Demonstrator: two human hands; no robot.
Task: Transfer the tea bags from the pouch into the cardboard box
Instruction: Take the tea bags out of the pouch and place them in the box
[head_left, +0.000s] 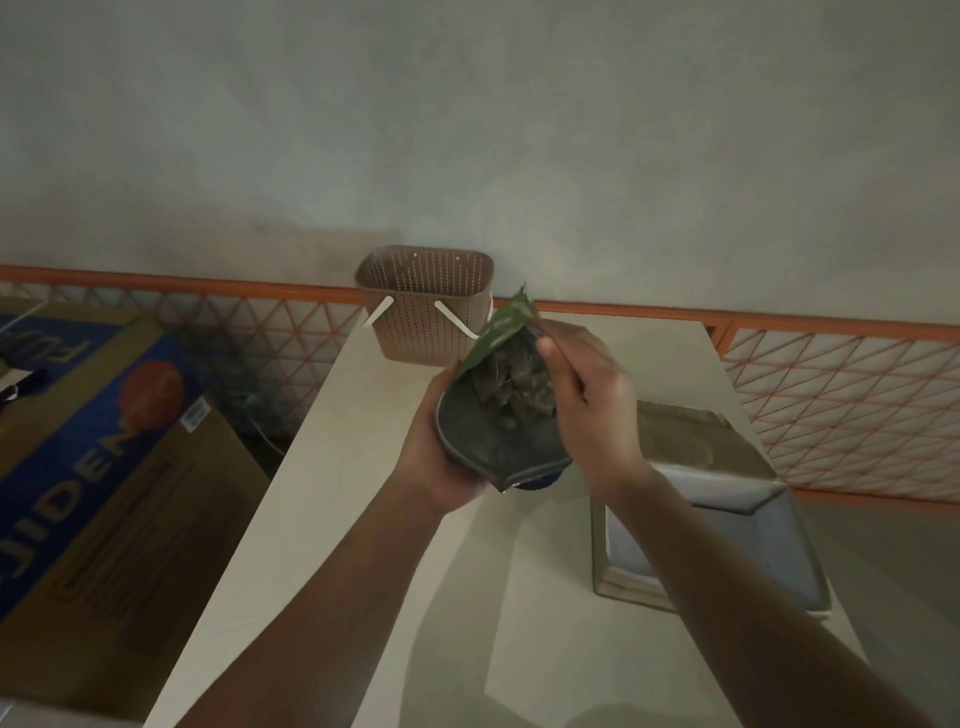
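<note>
Green pouch (498, 431) cradled in left hand (441, 457); right hand (587, 400) pinches its open rim above the table (322, 493).

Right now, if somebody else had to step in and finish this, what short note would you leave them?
Left hand: cradles the open pouch from below, above the table.
Right hand: fingers pinch the pouch's far rim, holding its mouth open.
Tea bags: a dark pile, visible inside the pouch.
Cardboard box: open on the table under the right forearm; no tea bags visible inside.
Done: pouch opened.
Left: move all the tea bags into the box.
</note>
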